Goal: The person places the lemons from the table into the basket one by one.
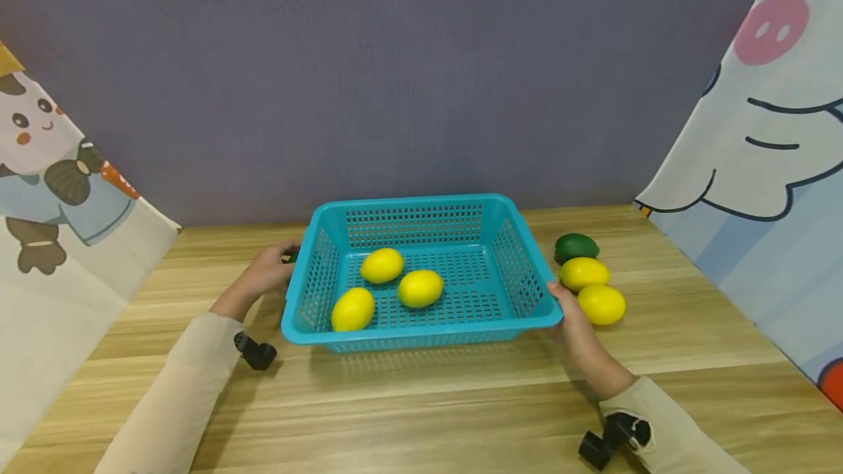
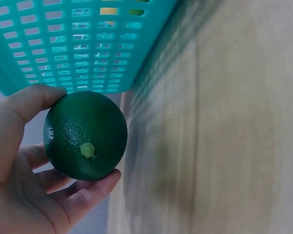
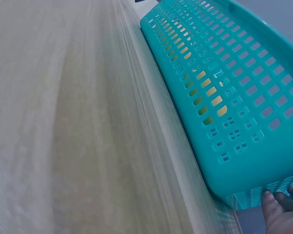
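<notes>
Nearest, the right hand [image 1: 571, 320] touches the right front corner of the perforated turquoise plastic basket [image 1: 421, 335], its fingertips [image 3: 278, 202] reaching under the basket's bottom edge, though how far they curl cannot be told. On the basket's left side, the left hand [image 1: 266, 273] cups a round dark green lime [image 2: 85, 135], with the thumb [image 2: 27, 103] curved over its top and the fingers [image 2: 85, 197] curled beneath it, just beside the basket wall. Three yellow lemons [image 1: 384, 265] lie inside the basket, and beyond the right hand two more yellow lemons [image 1: 601, 303] and another green lime [image 1: 576, 247] rest on the light wooden table [image 1: 428, 401].

Head view above, wrist views close (shared: basket [image 1: 421, 331] walls).
</notes>
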`<action>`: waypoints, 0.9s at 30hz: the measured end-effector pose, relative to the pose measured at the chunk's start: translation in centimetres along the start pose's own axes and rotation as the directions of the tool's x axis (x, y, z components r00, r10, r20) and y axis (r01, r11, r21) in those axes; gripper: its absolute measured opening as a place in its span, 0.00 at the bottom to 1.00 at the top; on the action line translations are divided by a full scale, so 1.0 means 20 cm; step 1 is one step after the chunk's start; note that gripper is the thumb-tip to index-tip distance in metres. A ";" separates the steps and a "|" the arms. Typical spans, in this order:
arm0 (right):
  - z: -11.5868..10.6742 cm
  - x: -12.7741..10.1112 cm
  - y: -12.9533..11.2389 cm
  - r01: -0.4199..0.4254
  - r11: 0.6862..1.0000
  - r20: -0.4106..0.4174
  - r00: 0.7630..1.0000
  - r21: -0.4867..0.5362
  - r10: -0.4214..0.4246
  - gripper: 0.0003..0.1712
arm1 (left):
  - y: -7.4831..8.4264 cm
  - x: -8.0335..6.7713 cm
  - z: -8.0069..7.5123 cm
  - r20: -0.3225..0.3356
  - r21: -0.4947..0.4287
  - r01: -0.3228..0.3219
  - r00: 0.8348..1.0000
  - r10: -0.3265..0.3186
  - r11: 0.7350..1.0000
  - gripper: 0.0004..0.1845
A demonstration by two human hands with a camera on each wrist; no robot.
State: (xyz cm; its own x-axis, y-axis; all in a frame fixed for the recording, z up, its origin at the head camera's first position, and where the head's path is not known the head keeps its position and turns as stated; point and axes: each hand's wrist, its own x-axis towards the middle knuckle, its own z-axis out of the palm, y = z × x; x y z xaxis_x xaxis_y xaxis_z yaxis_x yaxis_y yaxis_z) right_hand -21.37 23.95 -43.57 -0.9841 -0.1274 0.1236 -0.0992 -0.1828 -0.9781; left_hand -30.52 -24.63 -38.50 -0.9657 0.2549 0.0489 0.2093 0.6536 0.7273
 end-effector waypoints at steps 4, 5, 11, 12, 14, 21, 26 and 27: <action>-0.01 0.01 0.01 -0.038 0.999 -0.018 0.999 0.005 0.038 0.14 | 0.00 0.00 -0.03 0.008 -0.003 -0.007 1.000 0.007 1.000 0.30; -0.01 0.01 0.01 -0.039 0.999 -0.018 0.999 0.005 0.039 0.13 | 0.01 0.01 -0.04 0.009 -0.005 -0.007 1.000 0.007 1.000 0.30; 0.00 0.00 -0.01 0.015 1.000 0.019 1.000 0.003 -0.015 0.17 | 0.04 0.00 -0.10 0.006 -0.008 -0.011 1.000 0.011 1.000 0.31; 0.01 0.00 -0.01 0.008 1.000 0.011 1.000 0.006 -0.008 0.17 | 0.05 -0.01 -0.11 0.003 -0.008 -0.009 1.000 0.009 1.000 0.30; 0.01 0.00 -0.01 -0.023 1.000 -0.021 1.000 0.011 0.024 0.15 | 0.07 -0.02 -0.13 -0.007 -0.005 -0.002 1.000 0.002 1.000 0.30; 0.01 0.02 0.00 -0.113 0.994 -0.067 0.991 -0.005 0.112 0.19 | 0.09 -0.04 -0.20 -0.048 -0.013 0.004 0.999 -0.004 1.000 0.31; 0.01 0.01 -0.01 -0.105 0.994 -0.061 0.993 0.015 0.106 0.17 | 0.12 -0.04 -0.23 -0.066 0.004 -0.010 0.998 0.011 1.000 0.31; 0.01 0.01 -0.01 -0.103 0.995 -0.061 0.993 0.016 0.103 0.17 | 0.13 -0.04 -0.24 -0.070 0.009 -0.012 0.997 0.013 1.000 0.31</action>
State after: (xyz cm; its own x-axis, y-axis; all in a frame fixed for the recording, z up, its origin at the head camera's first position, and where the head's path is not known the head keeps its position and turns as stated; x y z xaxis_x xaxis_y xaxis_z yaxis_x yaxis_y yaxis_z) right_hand -21.57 23.71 -43.32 -0.9962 -0.0858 0.0113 0.0047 -0.1842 -0.9829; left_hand -29.86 -26.56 -33.28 -0.9713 0.2130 0.1061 0.2227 0.6566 0.7206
